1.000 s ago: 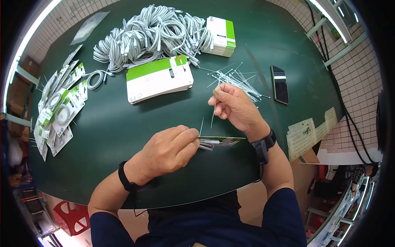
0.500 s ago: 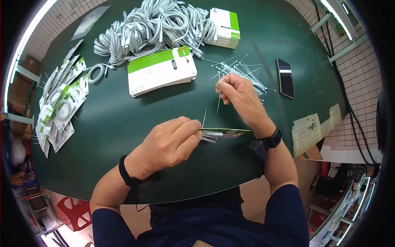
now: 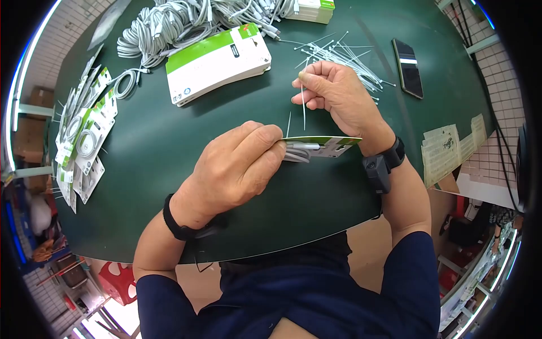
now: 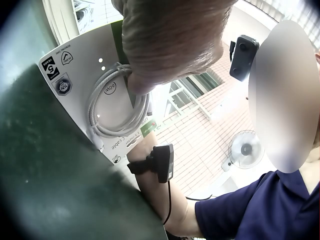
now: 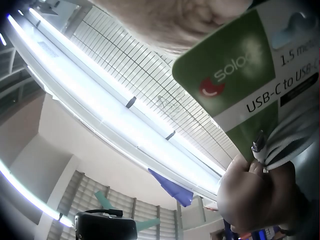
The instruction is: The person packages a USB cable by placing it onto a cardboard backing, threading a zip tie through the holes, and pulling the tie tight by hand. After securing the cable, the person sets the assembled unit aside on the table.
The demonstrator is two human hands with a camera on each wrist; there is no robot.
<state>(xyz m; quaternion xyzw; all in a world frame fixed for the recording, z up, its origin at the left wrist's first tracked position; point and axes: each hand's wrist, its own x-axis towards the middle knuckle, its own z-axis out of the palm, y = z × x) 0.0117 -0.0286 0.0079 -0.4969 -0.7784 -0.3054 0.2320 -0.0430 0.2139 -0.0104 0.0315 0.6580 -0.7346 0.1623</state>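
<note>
My left hand [image 3: 237, 164] grips a green and white packaging card [image 3: 339, 145] by one end, held up over the table. On its face a white coiled USB-C cable [image 4: 93, 107] lies in a ring. A thin white cable tie [image 3: 289, 125] sticks up from the card beside the left fingertips. Just beyond the card, my right hand [image 3: 353, 99] pinches another cable tie [image 3: 304, 113] between thumb and forefinger, and it hangs down. Behind this hand lies a loose pile of cable ties [image 3: 361, 66].
A stack of cards [image 3: 214, 68] lies ahead, with a heap of cables [image 3: 152, 34] behind it and a second card stack [image 3: 310, 14] further right. Carded cables [image 3: 87, 144] fill the left side. A phone [image 3: 409, 73] and paper sheets [image 3: 449, 150] lie to the right.
The head view has tilted lower, so hands and table items appear higher in it. Both hands keep their holds, and the card's face shows a little more.
</note>
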